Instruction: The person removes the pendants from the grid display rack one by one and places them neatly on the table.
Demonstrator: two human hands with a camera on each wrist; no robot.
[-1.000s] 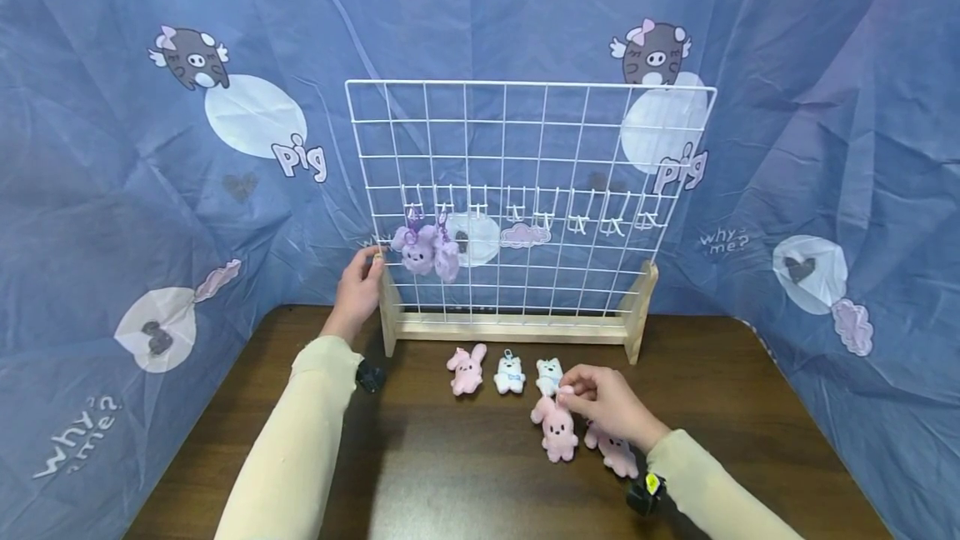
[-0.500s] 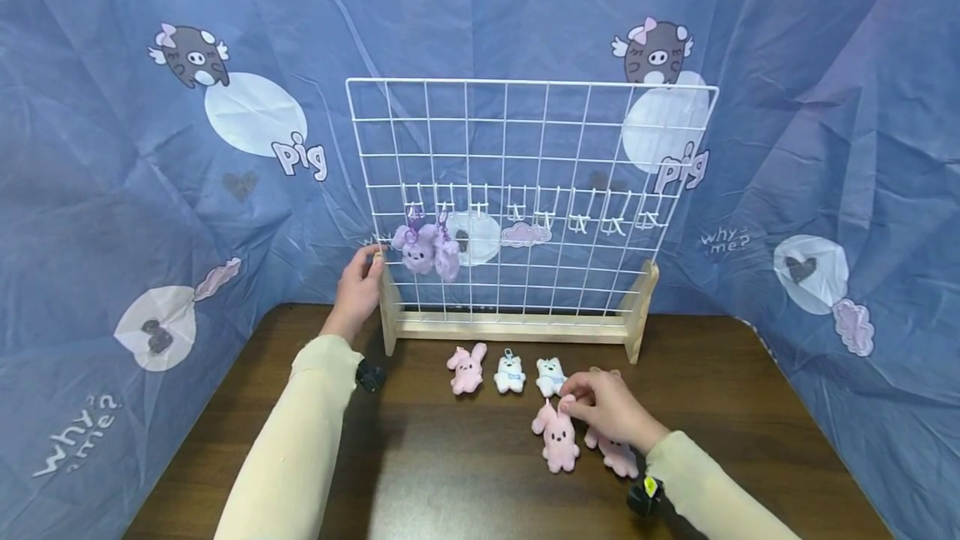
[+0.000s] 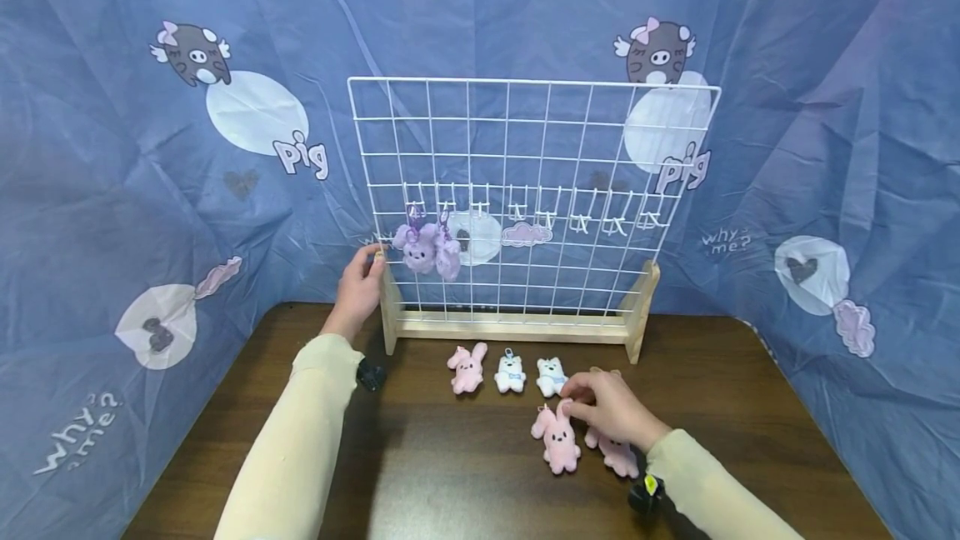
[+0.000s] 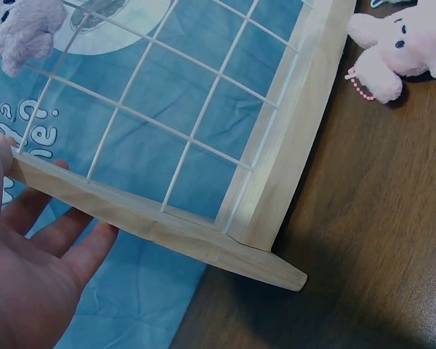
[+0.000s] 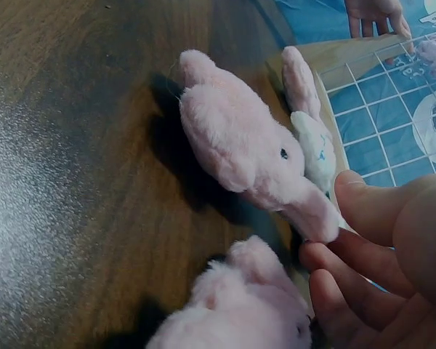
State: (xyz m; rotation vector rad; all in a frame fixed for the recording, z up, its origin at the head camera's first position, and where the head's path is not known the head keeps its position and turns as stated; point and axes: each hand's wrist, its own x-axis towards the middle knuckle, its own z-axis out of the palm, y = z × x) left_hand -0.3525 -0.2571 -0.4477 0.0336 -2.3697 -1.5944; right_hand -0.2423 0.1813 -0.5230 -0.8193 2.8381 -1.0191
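My left hand [image 3: 358, 290] holds the wooden side post [image 4: 138, 211] of a white wire grid rack [image 3: 510, 119], thumb on one side and fingers on the other. My right hand [image 3: 611, 408] is at the ear of a pink bunny plush keychain [image 3: 559, 444]. In the right wrist view the ear tip touches my fingertips [image 5: 316, 256], while the thumb stands apart from it. Another pink plush [image 3: 617, 452] lies partly under that hand. Close to my fingers is a white bear plush [image 3: 550, 377] with a blue bow.
Two fluffy purple plush keychains [image 3: 418, 250] hang from the leftmost hooks. Several white hooks [image 3: 579, 223] to their right hold nothing. Before the rack lie a pink bunny plush [image 3: 467, 371] and another white bear [image 3: 510, 375]. Blue printed cloth [image 3: 255, 248] surrounds the brown table [image 3: 450, 473].
The pink bunny by my right hand has come down and slightly toward me, its ear now lower. My right hand has shifted little; the left still holds the post.
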